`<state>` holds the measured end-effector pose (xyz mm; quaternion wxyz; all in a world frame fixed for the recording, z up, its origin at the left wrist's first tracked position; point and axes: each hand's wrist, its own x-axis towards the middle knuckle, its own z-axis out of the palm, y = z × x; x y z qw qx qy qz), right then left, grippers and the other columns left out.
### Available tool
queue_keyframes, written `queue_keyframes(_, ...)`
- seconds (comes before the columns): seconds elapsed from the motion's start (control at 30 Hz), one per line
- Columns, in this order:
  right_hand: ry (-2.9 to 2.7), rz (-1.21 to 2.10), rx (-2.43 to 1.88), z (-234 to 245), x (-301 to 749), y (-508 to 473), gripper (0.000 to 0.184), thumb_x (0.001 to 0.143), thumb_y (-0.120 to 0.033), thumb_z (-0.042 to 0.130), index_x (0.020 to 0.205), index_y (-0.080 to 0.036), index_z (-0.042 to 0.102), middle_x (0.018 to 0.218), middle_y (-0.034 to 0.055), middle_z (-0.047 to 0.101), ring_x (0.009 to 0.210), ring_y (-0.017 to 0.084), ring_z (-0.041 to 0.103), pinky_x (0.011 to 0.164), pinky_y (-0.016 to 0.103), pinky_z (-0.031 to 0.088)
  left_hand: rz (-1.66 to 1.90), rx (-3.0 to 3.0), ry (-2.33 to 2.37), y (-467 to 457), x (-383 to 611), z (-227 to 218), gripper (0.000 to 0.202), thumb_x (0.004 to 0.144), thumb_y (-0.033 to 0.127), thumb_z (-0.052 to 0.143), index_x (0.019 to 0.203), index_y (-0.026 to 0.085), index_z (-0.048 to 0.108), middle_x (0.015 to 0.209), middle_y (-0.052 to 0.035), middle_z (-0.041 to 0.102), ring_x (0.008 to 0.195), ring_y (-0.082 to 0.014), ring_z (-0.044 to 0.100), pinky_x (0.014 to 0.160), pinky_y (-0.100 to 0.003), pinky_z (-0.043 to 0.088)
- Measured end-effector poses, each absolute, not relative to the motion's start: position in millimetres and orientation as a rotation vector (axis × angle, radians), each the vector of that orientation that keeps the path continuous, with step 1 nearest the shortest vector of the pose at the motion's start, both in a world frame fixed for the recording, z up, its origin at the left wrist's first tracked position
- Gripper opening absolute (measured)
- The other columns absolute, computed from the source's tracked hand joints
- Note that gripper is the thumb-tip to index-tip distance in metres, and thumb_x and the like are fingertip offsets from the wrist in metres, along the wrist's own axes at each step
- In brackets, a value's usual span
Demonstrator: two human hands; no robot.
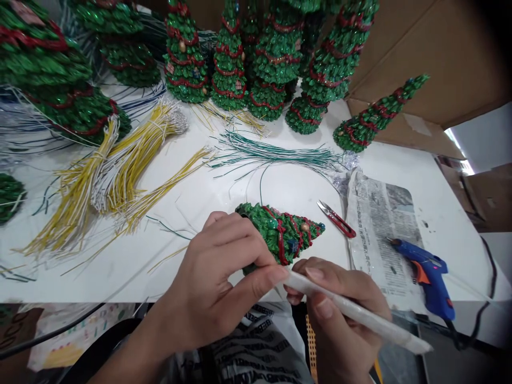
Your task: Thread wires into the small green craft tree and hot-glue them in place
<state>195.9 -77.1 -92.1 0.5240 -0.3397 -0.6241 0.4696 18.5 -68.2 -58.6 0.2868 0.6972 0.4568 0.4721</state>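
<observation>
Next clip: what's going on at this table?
A person holds a small green tree on its side in the left hand, tip pointing right. The right hand grips a white stick, its end by the left thumb. Red snips and a blue glue gun lie untouched nearby; finished trees stand behind.

small tree (288,232) base behind left hand (216,282), newspaper (380,229) print unreadable

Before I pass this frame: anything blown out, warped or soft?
Head view: even light on the white table, faint shadows; a bright patch clips at the right edge; the wide lens stretches the frame edges and darkens the right corners; left hand, small tree, right hand and white stick are sharp.
</observation>
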Motion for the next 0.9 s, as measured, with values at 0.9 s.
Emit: queue_keyframes(0.9, -1.217, 1.143, -0.93, -88, 217, -57, 0.016, 0.082, -0.026, 0.072, 0.097, -0.024, 0.069, 0.076, -0.0008, 0.071, 0.062, 0.011, 0.066, 0.053, 0.021, 0.053, 1.1, 1.678, 1.681, -64, -15, -77, 0.012, 0.086, 0.033, 0.065, 0.091, 0.023, 0.07, 0.072, 0.0027, 0.07, 0.06, -0.0103, 0.063, 0.048, -0.018, 0.046)
